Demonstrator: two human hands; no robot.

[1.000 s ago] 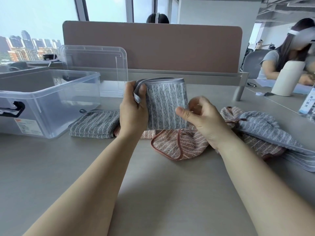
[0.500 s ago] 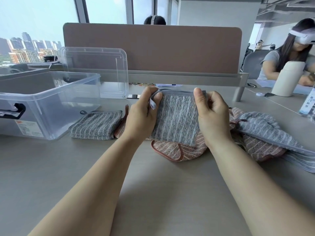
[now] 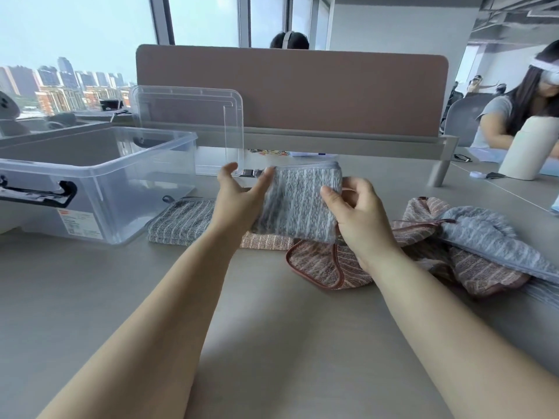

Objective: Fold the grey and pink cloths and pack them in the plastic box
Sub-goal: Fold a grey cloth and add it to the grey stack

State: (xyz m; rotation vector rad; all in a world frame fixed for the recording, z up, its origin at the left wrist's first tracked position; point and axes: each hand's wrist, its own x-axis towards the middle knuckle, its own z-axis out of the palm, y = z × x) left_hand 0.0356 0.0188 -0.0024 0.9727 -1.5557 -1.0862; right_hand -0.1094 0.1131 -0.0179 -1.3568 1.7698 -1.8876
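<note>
I hold a folded grey striped cloth (image 3: 299, 201) above the table's middle. My right hand (image 3: 360, 219) grips its right lower edge. My left hand (image 3: 239, 201) rests flat against its left side, fingers spread. Below it lie a folded grey cloth (image 3: 181, 220) and a folded pink cloth (image 3: 267, 241). To the right is a heap of unfolded pink cloths (image 3: 329, 264) and grey cloths (image 3: 490, 237). The clear plastic box (image 3: 99, 176) stands open at the left, with nothing seen inside.
The box's clear lid (image 3: 187, 128) leans upright against the brown desk divider (image 3: 290, 89). A white cylinder (image 3: 526, 149) stands at the far right beside a seated person (image 3: 514, 107). Another person's head shows behind the divider.
The folded grey cloth has been lowered and squared between both hands. My left hand has released its pinch on the corner and now lies flat on the cloth's left side.
</note>
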